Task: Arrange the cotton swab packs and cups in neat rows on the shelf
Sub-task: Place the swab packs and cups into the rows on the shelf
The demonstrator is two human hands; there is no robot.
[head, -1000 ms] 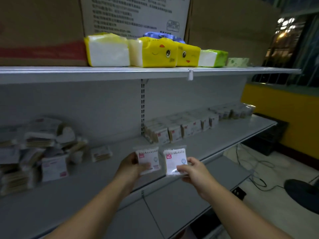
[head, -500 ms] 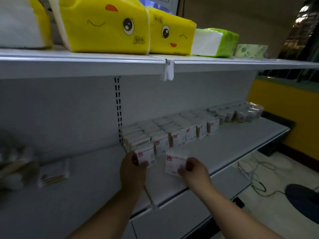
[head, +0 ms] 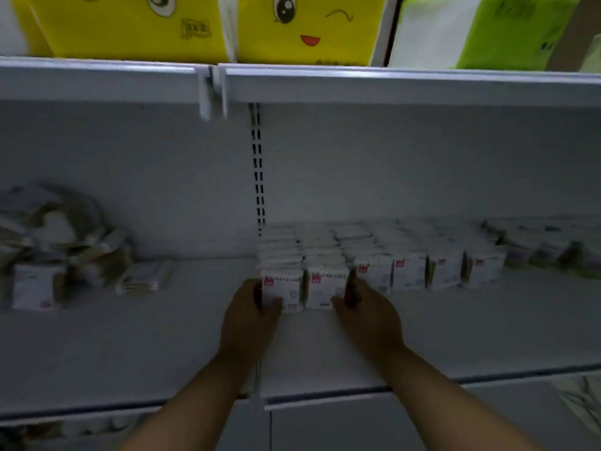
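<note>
Packs down: left hand (head: 250, 309) grips left white plastic swab pack (head: 282, 291), right hand (head: 367, 315) grips right pack (head: 325, 288). Both were airborne a second ago and now front the rows at 12 o'clock. Loose heap (head: 61, 255) at 9 o'clock remains.

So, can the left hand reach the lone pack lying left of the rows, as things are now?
Probably yes, but not at once: the left hand holds a front pack of the row. The shelf between it and the lone pack looks bare.
</note>
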